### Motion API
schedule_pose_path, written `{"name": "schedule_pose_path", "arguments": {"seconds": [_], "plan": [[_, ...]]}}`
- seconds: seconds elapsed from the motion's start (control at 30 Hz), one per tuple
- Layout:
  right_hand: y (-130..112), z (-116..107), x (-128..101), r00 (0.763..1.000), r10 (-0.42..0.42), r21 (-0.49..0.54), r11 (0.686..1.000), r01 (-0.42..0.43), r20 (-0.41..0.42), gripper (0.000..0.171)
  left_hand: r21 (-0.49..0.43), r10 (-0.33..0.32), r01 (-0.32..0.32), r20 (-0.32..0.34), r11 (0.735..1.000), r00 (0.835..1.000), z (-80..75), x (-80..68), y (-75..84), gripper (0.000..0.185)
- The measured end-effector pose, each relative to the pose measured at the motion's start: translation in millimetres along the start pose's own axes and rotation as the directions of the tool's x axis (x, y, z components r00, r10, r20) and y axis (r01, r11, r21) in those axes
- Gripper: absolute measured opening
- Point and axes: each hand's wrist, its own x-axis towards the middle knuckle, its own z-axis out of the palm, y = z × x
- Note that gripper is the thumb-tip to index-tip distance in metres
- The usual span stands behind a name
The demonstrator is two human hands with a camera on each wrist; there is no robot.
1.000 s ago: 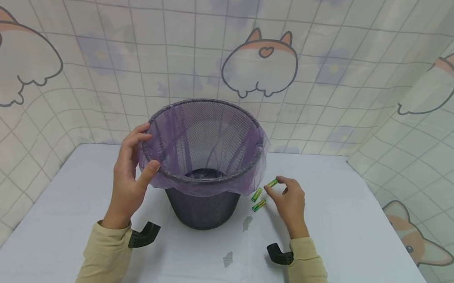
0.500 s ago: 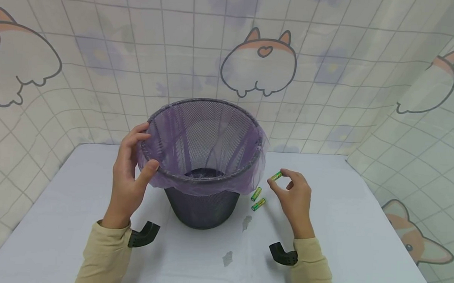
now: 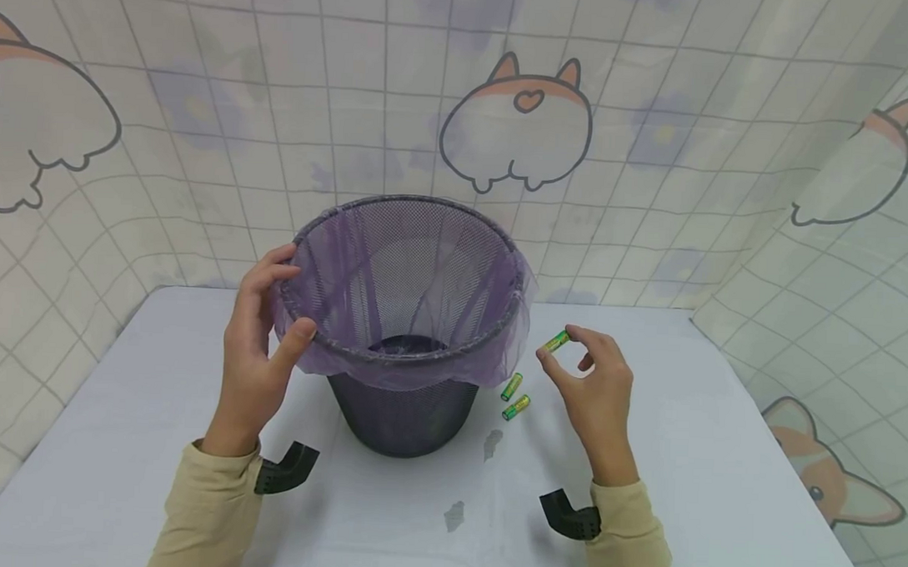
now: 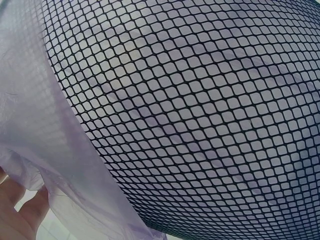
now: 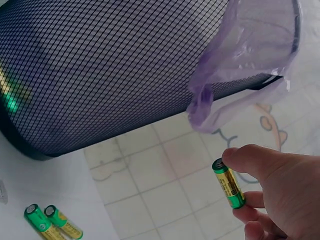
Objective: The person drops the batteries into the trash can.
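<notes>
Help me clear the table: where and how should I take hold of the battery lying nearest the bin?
Pinch the battery across its round middle from above, thumb and finger on its long sides. It lies flat on the table, ends free, close beside another battery.

1. The light is bright, even and diffuse; the white table (image 3: 718, 460) shows no glare.
2. Shadows are faint: a soft one lies under the mesh bin (image 3: 408, 315).
3. The head view bows at its edges, curving the grid lines of the curtain (image 3: 805, 120).
4. The left wrist view is very close; the purple liner (image 4: 45, 145) looks soft.
5. The battery (image 5: 229, 183) is sharp.
</notes>
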Motion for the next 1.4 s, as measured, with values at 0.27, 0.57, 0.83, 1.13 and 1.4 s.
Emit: {"name": "schedule_pose_path", "arguments": {"seconds": [0.27,0.57,0.83,1.13,1.4], "plan": [[-12.8,-10.6,0.9,0.998,-0.049,0.024,0.998,0.050,-0.046,0.048,0.007,-0.002,0.002,-0.002,1.000,1.000,-0.1,-0.6,-0.6,0.048],[-26.1,-21.5,0.2,0.986,-0.122,0.041,0.991,0.127,-0.110,0.048,0.019,-0.010,0.010,0.001,1.000,1.000,-0.5,-0.6,-1.0,0.049],[-41.7,-31.1,-0.2,0.973,-0.171,0.067,0.981,0.183,-0.154,0.046,0.002,-0.006,0.006,-0.005,1.000,1.000,-0.7,0.1,-1.0,0.048],[-59.7,-38.2,-1.1,0.968,-0.196,0.103,0.971,0.214,-0.160,0.047,0.013,-0.005,0.005,-0.001,1.000,1.000,-1.1,-0.3,-0.5,0.049],[-70.0,-38.6,-1.0,0.960,-0.231,0.122,0.960,0.252,-0.161,0.047,0.020,-0.005,0.005,0.006,1.000,1.000,-0.4,-0.4,-1.8,0.049]]}}
